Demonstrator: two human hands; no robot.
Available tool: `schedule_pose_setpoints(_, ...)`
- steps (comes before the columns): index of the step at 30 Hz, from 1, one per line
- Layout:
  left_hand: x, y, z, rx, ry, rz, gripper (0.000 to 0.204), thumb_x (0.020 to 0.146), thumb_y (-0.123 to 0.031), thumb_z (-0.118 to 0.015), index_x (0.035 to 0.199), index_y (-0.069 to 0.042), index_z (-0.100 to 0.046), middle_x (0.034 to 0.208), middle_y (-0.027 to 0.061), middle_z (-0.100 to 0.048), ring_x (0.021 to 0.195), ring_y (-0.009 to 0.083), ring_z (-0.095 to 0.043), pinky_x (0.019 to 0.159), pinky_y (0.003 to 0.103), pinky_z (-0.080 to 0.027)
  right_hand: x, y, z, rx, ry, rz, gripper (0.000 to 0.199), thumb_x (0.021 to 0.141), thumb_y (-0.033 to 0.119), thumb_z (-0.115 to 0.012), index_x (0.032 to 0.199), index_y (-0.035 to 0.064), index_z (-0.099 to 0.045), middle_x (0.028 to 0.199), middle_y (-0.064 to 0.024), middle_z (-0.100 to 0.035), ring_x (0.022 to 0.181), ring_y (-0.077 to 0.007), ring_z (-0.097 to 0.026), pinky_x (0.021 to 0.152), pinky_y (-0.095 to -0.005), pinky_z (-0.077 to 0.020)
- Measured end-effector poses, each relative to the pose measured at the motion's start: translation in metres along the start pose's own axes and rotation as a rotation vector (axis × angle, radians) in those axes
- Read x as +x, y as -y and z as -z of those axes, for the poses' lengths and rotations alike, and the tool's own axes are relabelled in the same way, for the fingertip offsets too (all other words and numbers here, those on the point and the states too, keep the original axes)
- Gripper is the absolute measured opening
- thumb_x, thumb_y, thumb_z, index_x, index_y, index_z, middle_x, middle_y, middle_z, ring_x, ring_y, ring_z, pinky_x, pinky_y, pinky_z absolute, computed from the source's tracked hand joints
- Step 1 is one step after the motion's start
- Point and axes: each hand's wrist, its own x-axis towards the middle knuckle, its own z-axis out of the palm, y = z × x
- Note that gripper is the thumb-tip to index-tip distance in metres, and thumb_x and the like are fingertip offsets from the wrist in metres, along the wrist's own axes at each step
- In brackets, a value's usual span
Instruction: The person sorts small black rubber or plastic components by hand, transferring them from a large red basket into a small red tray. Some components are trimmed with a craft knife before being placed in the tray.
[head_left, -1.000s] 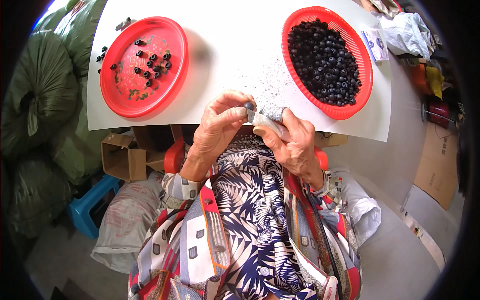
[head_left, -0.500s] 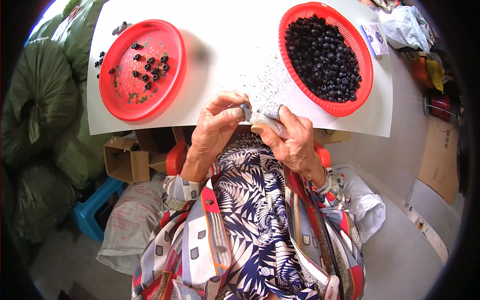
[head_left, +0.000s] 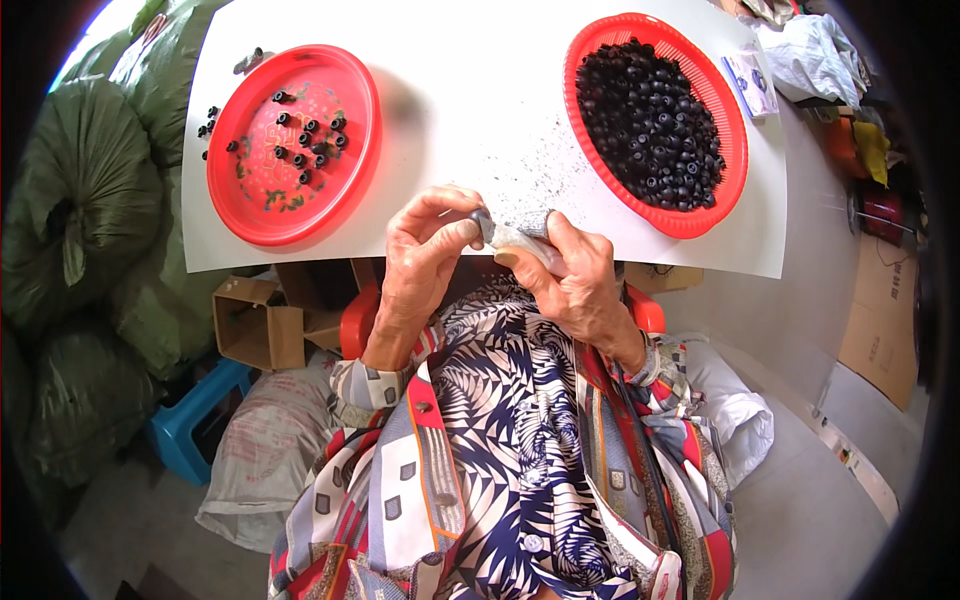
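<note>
My left hand [head_left: 425,250] pinches a small black round part [head_left: 481,215] between thumb and forefinger at the near edge of the white table [head_left: 470,110]. My right hand [head_left: 572,280] grips a grey pad [head_left: 520,232] and presses it against that part. A red basket [head_left: 735,150] at the right holds a heap of small black parts [head_left: 650,125]. A red plate [head_left: 245,215] at the left carries several of the same black parts [head_left: 305,140], with a few more lying loose just off its left rim.
Dark dust specks [head_left: 525,170] lie on the table in front of my hands. Green sacks [head_left: 80,230] pile up at the left, with a cardboard box [head_left: 260,325] and a blue stool [head_left: 195,420] under the table. A white bag [head_left: 810,55] sits at the far right.
Both hands stay together at the table edge, working the small part against the pad. Plate and basket sit where they were.
</note>
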Motion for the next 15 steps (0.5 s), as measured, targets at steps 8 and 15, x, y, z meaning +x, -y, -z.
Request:
schedule_pose_setpoints(8, -0.02, -0.001, -0.035, 0.398, -0.088, -0.24, 0.013, 0.082, 0.008, -0.06, 0.094, 0.004, -0.061, 0.097, 0.0113, -0.059, 0.083, 0.0158, -0.06, 0.071, 0.029, -0.052, 0.021, -0.013, -0.008, 0.182, -0.075, -0.441, 0.029, 0.086, 0.017, -0.066, 0.073, -0.0021, -0.048, 0.054, -0.0123, -0.053, 0.05, -0.0105, -0.049, 0.043, -0.0326, -0.0377)
schedule_pose_setpoints(15, -0.013, 0.0, -0.018, -0.144, -0.145, -0.005, 0.015, 0.086, 0.0, -0.06, 0.101, 0.002, -0.061, 0.098, 0.0102, -0.059, 0.085, 0.0171, -0.058, 0.077, 0.027, -0.048, 0.017, -0.005, -0.009, 0.351, -0.078, -0.428, 0.027, 0.088, 0.016, -0.063, 0.075, -0.003, -0.049, 0.059, -0.0087, -0.058, 0.057, -0.0055, -0.046, 0.047, -0.0265, -0.0383)
